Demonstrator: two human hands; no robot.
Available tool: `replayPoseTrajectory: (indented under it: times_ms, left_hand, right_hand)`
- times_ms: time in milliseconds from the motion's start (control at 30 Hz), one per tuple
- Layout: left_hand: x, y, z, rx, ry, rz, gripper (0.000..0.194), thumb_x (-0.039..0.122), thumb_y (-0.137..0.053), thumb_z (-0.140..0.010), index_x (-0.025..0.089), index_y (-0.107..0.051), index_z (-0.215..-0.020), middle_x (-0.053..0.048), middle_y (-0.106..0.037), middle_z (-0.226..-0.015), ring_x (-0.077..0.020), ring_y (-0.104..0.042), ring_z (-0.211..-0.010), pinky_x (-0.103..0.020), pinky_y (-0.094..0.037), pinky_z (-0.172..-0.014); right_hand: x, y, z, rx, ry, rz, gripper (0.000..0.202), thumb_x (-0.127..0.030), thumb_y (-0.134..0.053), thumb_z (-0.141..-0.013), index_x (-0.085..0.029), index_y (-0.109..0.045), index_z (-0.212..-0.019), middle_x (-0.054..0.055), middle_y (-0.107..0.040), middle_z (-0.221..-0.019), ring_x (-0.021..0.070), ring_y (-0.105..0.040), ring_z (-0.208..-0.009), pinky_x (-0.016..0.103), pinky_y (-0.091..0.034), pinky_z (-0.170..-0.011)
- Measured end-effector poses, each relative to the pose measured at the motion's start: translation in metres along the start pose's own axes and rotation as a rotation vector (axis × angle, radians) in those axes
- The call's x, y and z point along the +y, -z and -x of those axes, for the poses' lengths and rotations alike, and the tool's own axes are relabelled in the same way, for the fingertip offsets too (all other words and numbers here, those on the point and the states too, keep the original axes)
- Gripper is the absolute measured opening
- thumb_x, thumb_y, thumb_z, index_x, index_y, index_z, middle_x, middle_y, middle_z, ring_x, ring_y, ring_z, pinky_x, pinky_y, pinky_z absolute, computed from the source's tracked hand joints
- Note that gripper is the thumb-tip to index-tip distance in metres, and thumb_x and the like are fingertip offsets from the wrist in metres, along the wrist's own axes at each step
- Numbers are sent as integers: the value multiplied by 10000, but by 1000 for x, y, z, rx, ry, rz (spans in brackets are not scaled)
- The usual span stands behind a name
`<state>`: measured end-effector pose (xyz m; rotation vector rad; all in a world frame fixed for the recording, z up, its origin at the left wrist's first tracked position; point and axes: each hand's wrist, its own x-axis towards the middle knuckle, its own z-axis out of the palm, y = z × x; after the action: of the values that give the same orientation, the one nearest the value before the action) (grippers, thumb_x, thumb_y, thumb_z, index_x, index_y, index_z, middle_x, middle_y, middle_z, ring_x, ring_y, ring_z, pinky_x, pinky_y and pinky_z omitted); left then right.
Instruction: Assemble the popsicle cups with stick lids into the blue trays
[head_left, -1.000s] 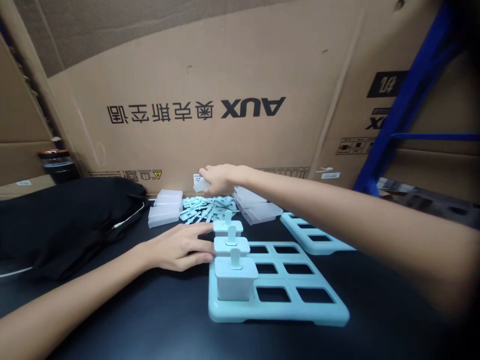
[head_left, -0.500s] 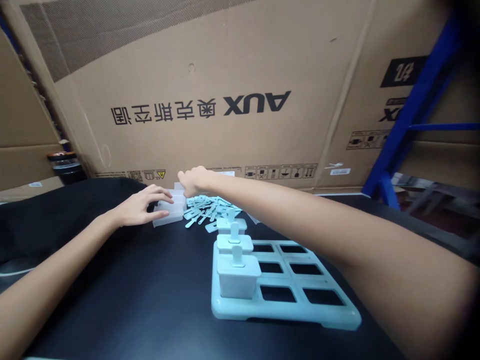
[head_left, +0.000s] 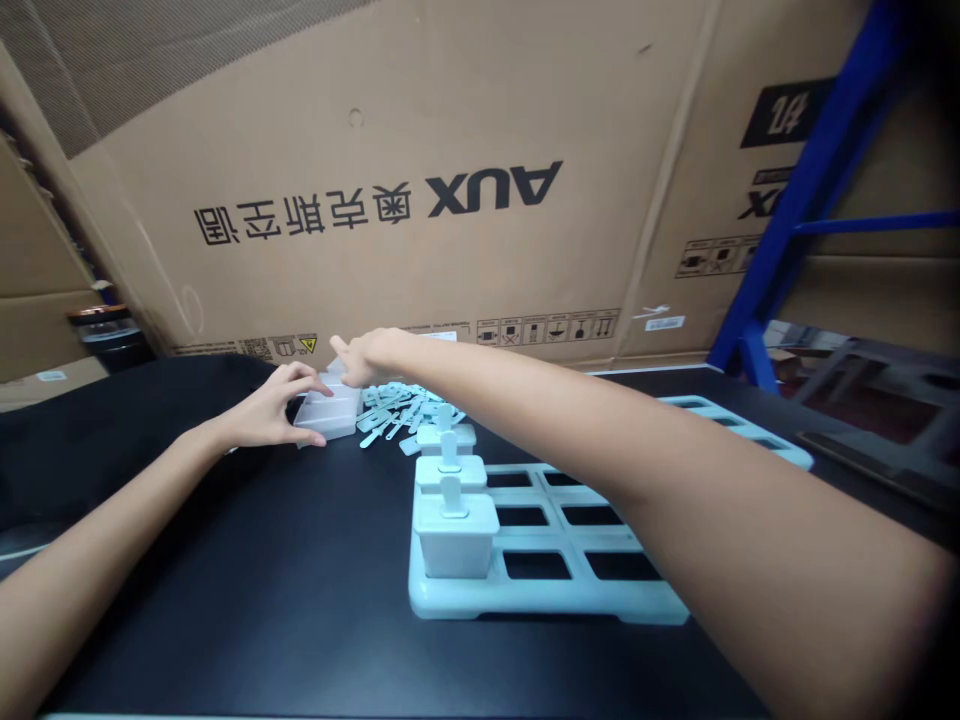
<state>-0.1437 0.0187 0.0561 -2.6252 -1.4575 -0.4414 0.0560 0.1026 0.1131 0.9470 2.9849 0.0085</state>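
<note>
Several translucent ice-pop mould cups stand together on the black table. My left hand is at their left side, thumb and fingers spread apart around the near cups. At the far end, my right hand has its finger and thumb around a tilted translucent cup; its other fingers are hidden. Right of the cups lies a pile of light-blue sticks. Nearer me, a light-blue rack carries a row of three lidded ice-pop moulds in its left column, handles upright. My right forearm covers part of the rack.
A second light-blue rack lies beyond my right forearm. A large cardboard box stands behind the table. Black cloth and a dark jar are at the left, and a blue metal frame rises at the right.
My right hand has moved slightly left at the far cups, and the cup by it now leans. My left thumb and fingers are wider apart. The view has shifted, showing the second rack.
</note>
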Motion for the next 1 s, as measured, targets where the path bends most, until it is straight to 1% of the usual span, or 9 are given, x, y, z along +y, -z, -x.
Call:
replayPoseTrajectory:
  times_ms: [67,133,233,333,467,633,800,900,1000]
  left_hand:
    - [0,10,1,0,47,36,660,625,-740,-608,196,-571,-1079,-60,-501,-1025,-212,-492,-930,-348,-471,-840]
    - [0,19,3,-40,83,78,651,602,-763,-584,189,-554,-1042,-30,-495,-920,-170,-491,-805,-292,-484,-716]
    - [0,25,4,-131,141,118,660,564,-789,-550,201,-526,-1036,-11,-497,-879,-150,-508,-735,-267,-483,-648]
    - [0,24,5,-253,237,180,673,535,-791,-551,220,-466,-1049,-6,-536,-895,-150,-575,-700,-255,-486,-613]
    - [0,19,6,-380,318,215,639,505,-780,-569,239,-394,-1004,5,-622,-871,-173,-652,-685,-236,-474,-586]
    - [-1,17,7,-407,297,255,520,473,-754,-607,233,-384,-882,12,-680,-791,-192,-676,-735,-234,-466,-610]
    - [-2,16,6,-414,296,176,428,511,-728,-627,210,-461,-775,-3,-690,-806,-204,-666,-792,-245,-458,-653]
    - [-2,16,6,-425,296,128,415,550,-707,-633,209,-523,-780,-9,-694,-835,-209,-655,-800,-251,-450,-667]
    - [-5,15,7,-420,306,103,436,569,-705,-618,210,-557,-815,-19,-687,-859,-223,-646,-837,-259,-455,-689]
  right_hand:
    - [0,-1,-2,-39,-1,14,817,-365,-561,-790,-107,-188,-1470,183,-637,-1116,271,-639,-812,401,-511,-686]
    - [0,-4,-6,-7,34,34,752,-347,-547,-794,-104,-237,-1435,185,-610,-1165,266,-635,-830,389,-515,-676]
    - [0,-11,-13,47,110,58,662,-313,-536,-785,-98,-314,-1370,192,-551,-1250,264,-623,-897,368,-519,-686]
    - [0,-18,-18,3,147,75,637,-282,-535,-768,-115,-328,-1346,176,-534,-1267,271,-613,-947,358,-519,-683]
    - [4,-25,-24,66,169,83,570,-288,-506,-814,-108,-336,-1328,182,-542,-1258,270,-604,-992,353,-509,-720]
    - [11,-31,-27,118,178,121,453,-304,-487,-874,-94,-430,-1271,191,-569,-1213,269,-577,-1056,366,-472,-826]
    - [14,-29,-25,41,177,161,363,-182,-542,-796,-118,-588,-1150,166,-563,-1199,250,-594,-995,356,-478,-795]
    - [11,-26,-20,19,151,182,409,-139,-584,-745,-108,-604,-1152,183,-553,-1207,263,-609,-955,363,-489,-753]
    - [8,-25,-15,58,144,188,442,-139,-571,-768,-126,-574,-1209,183,-550,-1228,273,-614,-965,364,-493,-743]
